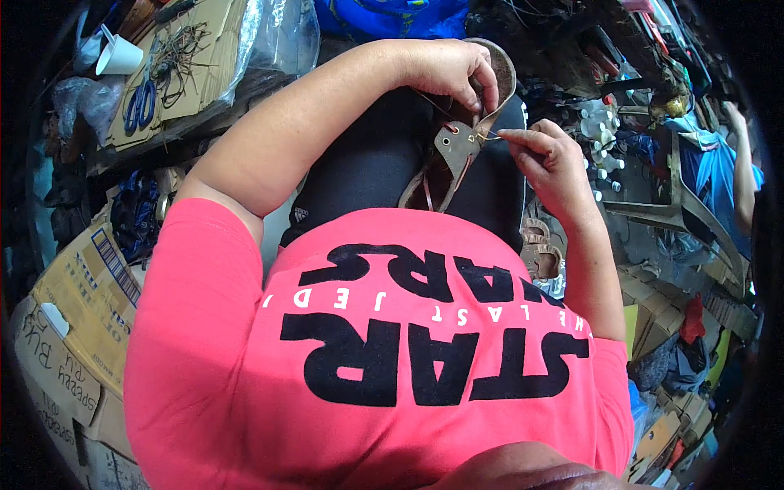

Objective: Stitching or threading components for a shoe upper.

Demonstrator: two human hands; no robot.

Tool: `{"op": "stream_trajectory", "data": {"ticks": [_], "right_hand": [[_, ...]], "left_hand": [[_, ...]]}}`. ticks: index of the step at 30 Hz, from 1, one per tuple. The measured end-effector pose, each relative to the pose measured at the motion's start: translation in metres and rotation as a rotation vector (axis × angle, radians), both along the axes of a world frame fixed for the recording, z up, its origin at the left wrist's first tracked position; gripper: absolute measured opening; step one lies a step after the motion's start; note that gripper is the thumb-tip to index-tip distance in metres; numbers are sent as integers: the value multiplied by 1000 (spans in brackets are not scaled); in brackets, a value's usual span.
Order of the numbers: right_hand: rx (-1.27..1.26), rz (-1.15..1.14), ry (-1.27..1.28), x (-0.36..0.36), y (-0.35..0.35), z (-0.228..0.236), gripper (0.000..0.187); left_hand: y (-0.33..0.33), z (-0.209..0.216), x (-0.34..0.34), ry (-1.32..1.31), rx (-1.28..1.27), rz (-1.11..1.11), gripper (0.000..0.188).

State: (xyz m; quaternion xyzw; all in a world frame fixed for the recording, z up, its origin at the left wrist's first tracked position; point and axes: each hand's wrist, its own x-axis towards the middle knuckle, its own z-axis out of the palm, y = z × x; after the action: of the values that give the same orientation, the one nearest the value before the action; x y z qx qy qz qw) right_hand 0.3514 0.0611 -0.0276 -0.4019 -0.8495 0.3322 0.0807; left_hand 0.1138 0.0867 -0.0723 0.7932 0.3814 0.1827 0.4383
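- Across the dark trousers (351, 163) on the person's lap lies a brown leather shoe (457, 149), between the two hands, its toe toward the upper edge and one eyelet showing on a flap.
- The left hand (449, 72) reaches over the shoe from the left, fingers curled down at its opening and touching the leather; what lies between the fingertips cannot be told.
- The right hand (555, 161), to the right of the flap, has thumb and forefinger pinched narrow on a thin pale strand (488, 135) that runs to the shoe.
- To the left, blue-handled scissors (140, 108) lie on cardboard (196, 86), beside a tangle of dark strands (180, 61); a white cup (121, 56) stands nearby, tilted.
- Beyond the lap sits a blue bag (390, 18).
- Small bottles (600, 122) cluster to the right, well apart from the shoe.
- Farther right, a co-worker's bare arm (743, 175) shows beside blue cloth (712, 159).
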Motion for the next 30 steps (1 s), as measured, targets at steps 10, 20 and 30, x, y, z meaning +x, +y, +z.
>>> {"op": "stream_trajectory", "data": {"ticks": [10, 20, 30], "right_hand": [[-3, 26, 43, -5, 6, -9, 21], [124, 147, -15, -10, 10, -2, 21], [166, 268, -70, -17, 20, 4, 22]], "left_hand": [[4, -4, 0, 5, -54, -15, 22], [6, -8, -2, 1, -94, -58, 23], [6, -12, -3, 14, -26, -109, 29]]}}
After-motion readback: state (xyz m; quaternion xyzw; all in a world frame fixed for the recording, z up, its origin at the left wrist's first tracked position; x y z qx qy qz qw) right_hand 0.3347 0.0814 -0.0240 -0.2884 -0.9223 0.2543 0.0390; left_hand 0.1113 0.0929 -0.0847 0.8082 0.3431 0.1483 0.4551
